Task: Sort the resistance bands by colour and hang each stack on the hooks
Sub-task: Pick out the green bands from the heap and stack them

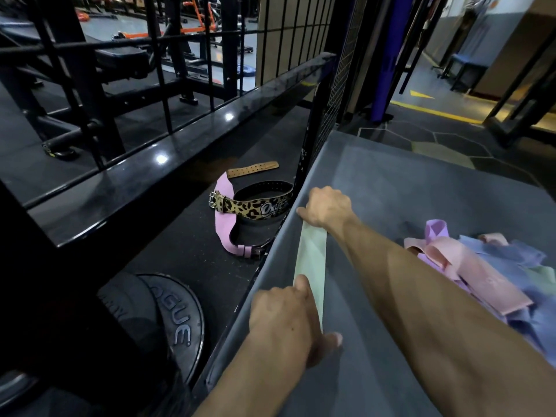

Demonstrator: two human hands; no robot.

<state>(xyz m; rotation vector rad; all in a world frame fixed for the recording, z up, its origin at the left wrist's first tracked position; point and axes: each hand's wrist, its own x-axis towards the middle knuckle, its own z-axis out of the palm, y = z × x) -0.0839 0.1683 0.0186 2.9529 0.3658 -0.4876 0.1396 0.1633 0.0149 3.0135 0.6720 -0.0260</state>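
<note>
Below, both hands pin a green band flat on the table: left hand pinching its near end, right hand its far end. Beyond, the pile lies unsorted; no hooks visible, nothing hung.

Hands: two, left hand and right hand
Green band laid flat: one
Band pile: count unclear
Lifting belts: three, leopard belt, pink belt, tan belt
Weight plates: at least two
</note>
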